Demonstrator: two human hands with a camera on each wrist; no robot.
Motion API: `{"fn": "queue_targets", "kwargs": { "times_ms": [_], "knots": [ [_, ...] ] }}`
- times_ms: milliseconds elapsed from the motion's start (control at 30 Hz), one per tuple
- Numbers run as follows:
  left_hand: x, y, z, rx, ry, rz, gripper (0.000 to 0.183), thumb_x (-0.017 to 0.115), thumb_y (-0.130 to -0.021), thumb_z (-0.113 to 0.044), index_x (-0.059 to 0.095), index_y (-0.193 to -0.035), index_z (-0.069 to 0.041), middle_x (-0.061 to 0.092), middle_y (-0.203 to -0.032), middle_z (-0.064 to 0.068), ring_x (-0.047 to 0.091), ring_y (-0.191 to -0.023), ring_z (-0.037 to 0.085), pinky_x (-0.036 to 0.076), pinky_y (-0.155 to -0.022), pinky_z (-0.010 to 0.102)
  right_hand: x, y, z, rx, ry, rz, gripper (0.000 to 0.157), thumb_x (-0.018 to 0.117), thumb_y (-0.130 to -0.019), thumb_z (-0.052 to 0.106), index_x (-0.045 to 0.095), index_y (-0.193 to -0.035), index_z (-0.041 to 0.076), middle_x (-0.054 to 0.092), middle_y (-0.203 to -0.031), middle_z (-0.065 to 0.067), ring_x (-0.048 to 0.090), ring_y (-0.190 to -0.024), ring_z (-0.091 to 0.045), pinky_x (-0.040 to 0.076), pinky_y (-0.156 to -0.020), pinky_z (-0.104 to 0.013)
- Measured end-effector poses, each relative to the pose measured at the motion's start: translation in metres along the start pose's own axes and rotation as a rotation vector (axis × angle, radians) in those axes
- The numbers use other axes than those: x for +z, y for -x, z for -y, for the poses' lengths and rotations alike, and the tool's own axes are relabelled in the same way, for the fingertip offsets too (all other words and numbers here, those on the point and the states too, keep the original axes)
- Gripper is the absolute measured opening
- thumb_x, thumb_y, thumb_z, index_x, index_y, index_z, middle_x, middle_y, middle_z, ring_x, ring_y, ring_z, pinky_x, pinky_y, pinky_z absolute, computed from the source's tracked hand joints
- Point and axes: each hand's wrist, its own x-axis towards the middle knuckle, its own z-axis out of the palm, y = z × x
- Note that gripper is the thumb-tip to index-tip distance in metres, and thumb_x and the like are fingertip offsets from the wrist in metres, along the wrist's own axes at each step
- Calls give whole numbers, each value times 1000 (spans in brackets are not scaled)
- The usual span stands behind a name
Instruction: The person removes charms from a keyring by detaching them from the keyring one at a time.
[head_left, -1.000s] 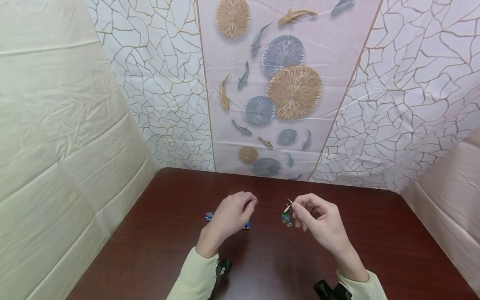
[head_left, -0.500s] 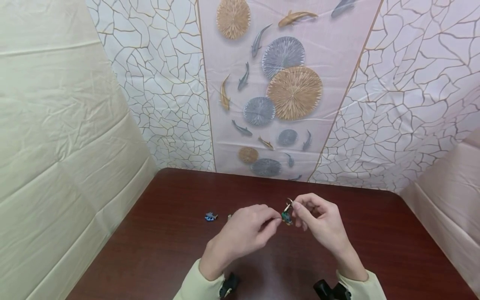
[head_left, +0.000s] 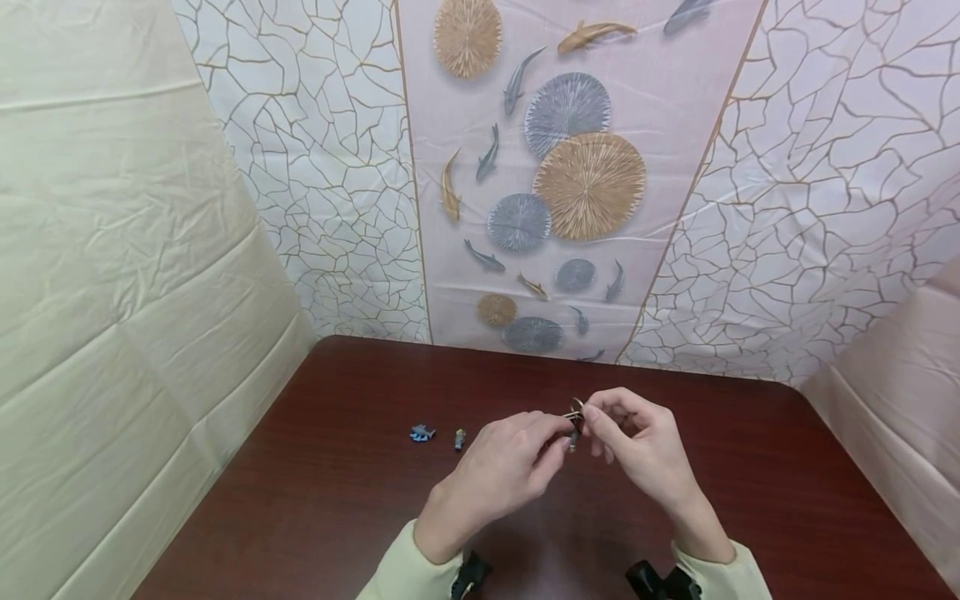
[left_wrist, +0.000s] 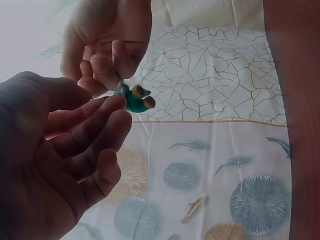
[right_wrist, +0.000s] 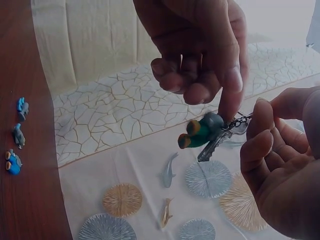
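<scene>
In the head view my right hand (head_left: pixel 637 437) pinches a metal key ring (head_left: pixel 577 405) between thumb and forefinger, above the table. From the ring hang a silver key (right_wrist: pixel 212 146) and a short chain (right_wrist: pixel 239 121). On the chain is a small green figurine (right_wrist: pixel 201 132) with a grey top and orange feet. My left hand (head_left: pixel 498 467) meets it from the other side, its thumb and forefinger pinching at the figurine's top. In the left wrist view the figurine's green body and feet (left_wrist: pixel 149 102) stick out beyond the left fingertips.
On the dark wooden table (head_left: pixel 322 500) lie a blue-grey figurine (head_left: pixel 422 433) and a second small figurine (head_left: pixel 459 439). The right wrist view shows a third, blue with orange feet (right_wrist: pixel 13 165). A patterned cloth (head_left: pixel 337 167) hangs behind the table.
My left hand has moved right from over the table figurines to the hanging green figurine. The small figurines on the table have come into view. My right hand has stayed put.
</scene>
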Motion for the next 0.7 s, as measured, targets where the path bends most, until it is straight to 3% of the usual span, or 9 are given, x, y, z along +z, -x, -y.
{"fn": "queue_targets", "kwargs": {
  "times_ms": [700],
  "knots": [
    [21,0,-8,-55,-146,-257,15,65,-84,-24,66,-95,-14,58,-77,-6,53,-66,9,42,-59,21,4,0,2,-1,-53,23,5,56,-88,-5,58,-88,-1,58,-67,-7,49,-45,-23,41,-39,-29]
  ]
}}
